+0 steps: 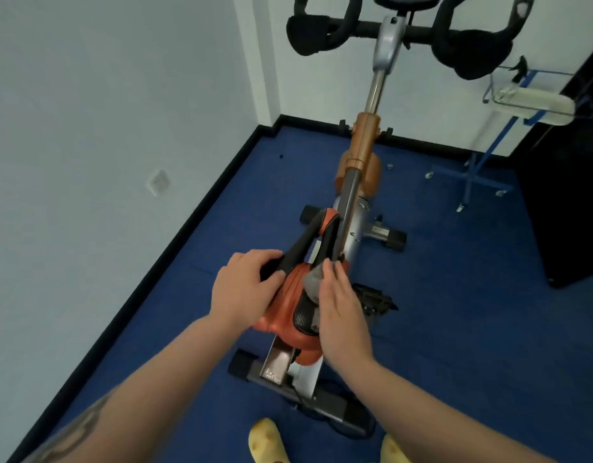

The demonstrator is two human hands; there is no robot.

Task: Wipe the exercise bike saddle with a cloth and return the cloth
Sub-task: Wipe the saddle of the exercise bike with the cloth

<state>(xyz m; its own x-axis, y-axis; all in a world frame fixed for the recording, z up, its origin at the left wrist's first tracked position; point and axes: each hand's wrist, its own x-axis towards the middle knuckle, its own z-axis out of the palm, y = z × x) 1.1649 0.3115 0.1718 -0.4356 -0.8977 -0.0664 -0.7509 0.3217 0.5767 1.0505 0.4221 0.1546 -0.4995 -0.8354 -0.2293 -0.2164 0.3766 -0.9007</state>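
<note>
The orange and black saddle (285,309) of the exercise bike (362,168) is right below me at centre. My left hand (245,285) grips the saddle's left side, fingers curled over its black nose part. My right hand (342,309) presses a grey cloth (313,284) flat against the saddle's right side, with the cloth bunched under its fingers and partly hidden by the palm.
The bike's black handlebars (322,35) reach toward the far wall. A blue wheeled rack (489,135) holding a white roll stands at right, next to a dark cabinet (569,195). The white wall is close on the left. My yellow shoes (268,442) stand on blue floor.
</note>
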